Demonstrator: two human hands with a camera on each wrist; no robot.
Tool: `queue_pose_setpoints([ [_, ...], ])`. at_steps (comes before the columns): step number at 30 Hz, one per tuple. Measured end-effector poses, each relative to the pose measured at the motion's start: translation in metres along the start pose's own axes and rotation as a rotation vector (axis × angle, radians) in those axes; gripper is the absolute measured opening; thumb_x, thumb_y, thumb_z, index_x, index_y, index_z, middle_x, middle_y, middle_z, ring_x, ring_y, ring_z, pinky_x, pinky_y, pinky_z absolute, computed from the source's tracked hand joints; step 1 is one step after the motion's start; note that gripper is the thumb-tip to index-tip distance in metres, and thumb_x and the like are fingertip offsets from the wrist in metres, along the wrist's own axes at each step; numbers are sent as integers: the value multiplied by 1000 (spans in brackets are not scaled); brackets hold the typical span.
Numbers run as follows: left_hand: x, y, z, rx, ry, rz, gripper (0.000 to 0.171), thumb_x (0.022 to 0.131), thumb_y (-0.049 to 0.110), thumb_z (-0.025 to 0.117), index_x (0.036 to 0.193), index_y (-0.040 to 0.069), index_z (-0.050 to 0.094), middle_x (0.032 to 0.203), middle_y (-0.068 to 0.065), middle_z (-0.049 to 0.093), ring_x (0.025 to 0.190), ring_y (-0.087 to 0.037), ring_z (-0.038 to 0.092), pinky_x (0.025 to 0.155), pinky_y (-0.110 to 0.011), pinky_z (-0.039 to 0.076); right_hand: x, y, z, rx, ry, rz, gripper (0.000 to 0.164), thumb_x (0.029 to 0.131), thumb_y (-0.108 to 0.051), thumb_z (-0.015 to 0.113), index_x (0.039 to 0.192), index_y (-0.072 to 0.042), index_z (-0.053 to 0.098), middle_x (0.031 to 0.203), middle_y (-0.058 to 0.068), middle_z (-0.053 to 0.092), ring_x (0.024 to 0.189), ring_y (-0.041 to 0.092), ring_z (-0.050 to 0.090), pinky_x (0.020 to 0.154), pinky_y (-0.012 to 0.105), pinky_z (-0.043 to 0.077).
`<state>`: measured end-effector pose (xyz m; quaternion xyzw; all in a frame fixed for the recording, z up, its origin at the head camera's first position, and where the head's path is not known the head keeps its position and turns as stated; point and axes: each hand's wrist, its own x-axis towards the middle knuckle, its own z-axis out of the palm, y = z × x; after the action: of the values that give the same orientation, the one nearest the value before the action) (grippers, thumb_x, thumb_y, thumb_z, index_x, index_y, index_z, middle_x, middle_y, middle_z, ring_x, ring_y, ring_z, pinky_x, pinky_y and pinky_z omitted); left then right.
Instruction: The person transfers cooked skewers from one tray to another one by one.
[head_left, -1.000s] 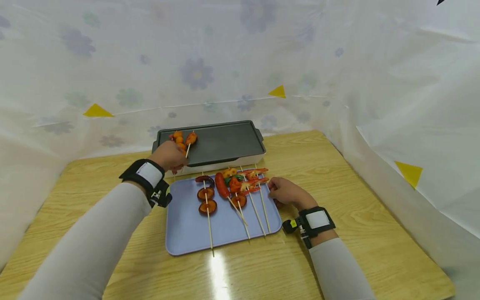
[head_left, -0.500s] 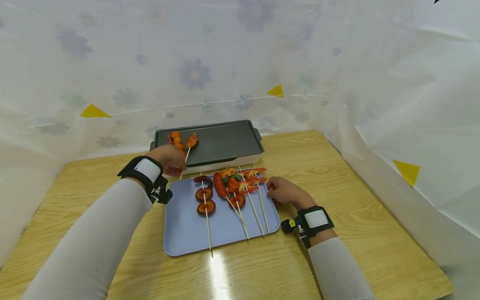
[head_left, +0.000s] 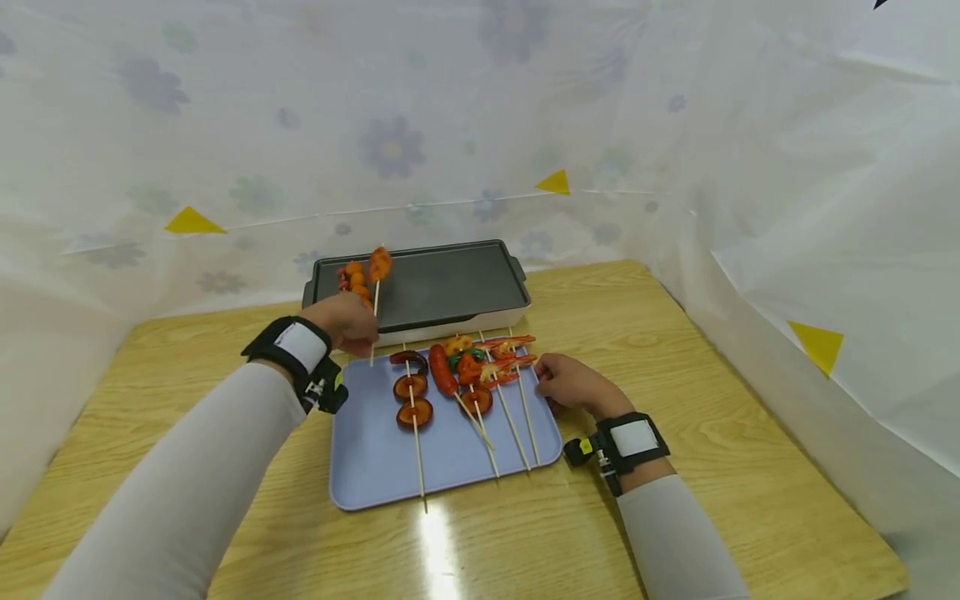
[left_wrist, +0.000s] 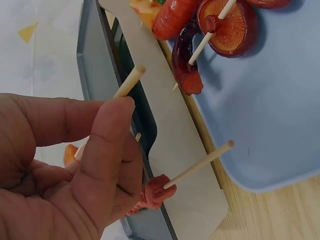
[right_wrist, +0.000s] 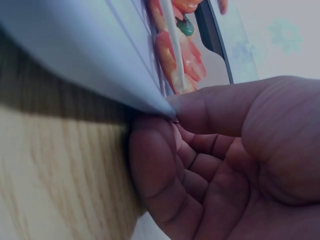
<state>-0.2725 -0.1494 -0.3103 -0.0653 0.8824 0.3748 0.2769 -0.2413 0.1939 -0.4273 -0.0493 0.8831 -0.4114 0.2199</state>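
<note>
My left hand (head_left: 345,321) pinches, between thumb and fingers, the wooden stick of a food skewer (head_left: 380,264) topped by one flat orange-brown piece. In the left wrist view the stick's end (left_wrist: 131,80) pokes out past the fingertips. That skewer stands over the left part of a dark griddle (head_left: 457,279), beside another skewer with several orange balls (head_left: 356,275). At the right, my right hand (head_left: 577,385) grips the rim of a pale blue tray (head_left: 367,467). In the right wrist view its thumb lies on top of the rim and its forefinger is below.
On the tray lie several skewers: mushroom slices (head_left: 415,413), a red sausage (head_left: 442,371) and shrimp (head_left: 498,369) among them. A reddish skewer (left_wrist: 155,192) lies at the griddle's edge in the left wrist view. The wooden table (head_left: 675,400) is bordered by white plastic sheeting (head_left: 390,100).
In my left hand the skewer has swung more upright, its food end lifting higher over the griddle. My right hand has stayed at the tray rim.
</note>
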Motion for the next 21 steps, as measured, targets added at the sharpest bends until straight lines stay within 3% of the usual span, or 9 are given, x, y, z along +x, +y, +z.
queue_pose_setpoints([
  [3, -1, -2, 4, -21, 9, 36, 4, 96, -1, 53, 98, -5, 54, 97, -14, 50, 74, -20, 59, 78, -35, 57, 0, 0, 0, 3, 1, 0, 16, 94, -4, 56, 109, 0, 54, 89, 13, 56, 69, 23, 58, 59, 33, 51],
  [7, -3, -9, 10, 3, 35, 108, 13, 92, -3, 49, 82, 2, 44, 89, -12, 44, 75, -22, 56, 75, -35, 56, 1, -1, 2, 14, -2, 1, 16, 94, -4, 56, 109, 0, 54, 90, 13, 56, 71, 23, 58, 60, 33, 52],
  [9, -4, -12, 13, 0, 58, 133, 4, 91, -4, 48, 91, -1, 45, 94, -14, 43, 78, -24, 54, 73, -35, 56, 2, -1, 3, 19, -4, 1, 16, 94, -3, 56, 109, -1, 54, 90, 13, 55, 71, 23, 58, 60, 33, 52],
  [14, -9, -19, 17, -56, 94, 189, 41, 92, -4, 46, 131, -8, 31, 107, -18, 41, 83, -25, 52, 75, -36, 56, 3, -2, 3, 12, -3, -4, 16, 93, -4, 57, 109, -1, 54, 90, 13, 55, 70, 22, 58, 59, 33, 52],
  [21, -21, -24, 26, -49, 153, 289, 37, 92, -4, 46, 127, -7, 35, 91, -14, 41, 73, -23, 47, 64, -33, 50, 3, 0, 2, 17, 0, -1, 16, 94, -3, 56, 109, -1, 54, 90, 13, 56, 70, 22, 58, 59, 33, 52],
])
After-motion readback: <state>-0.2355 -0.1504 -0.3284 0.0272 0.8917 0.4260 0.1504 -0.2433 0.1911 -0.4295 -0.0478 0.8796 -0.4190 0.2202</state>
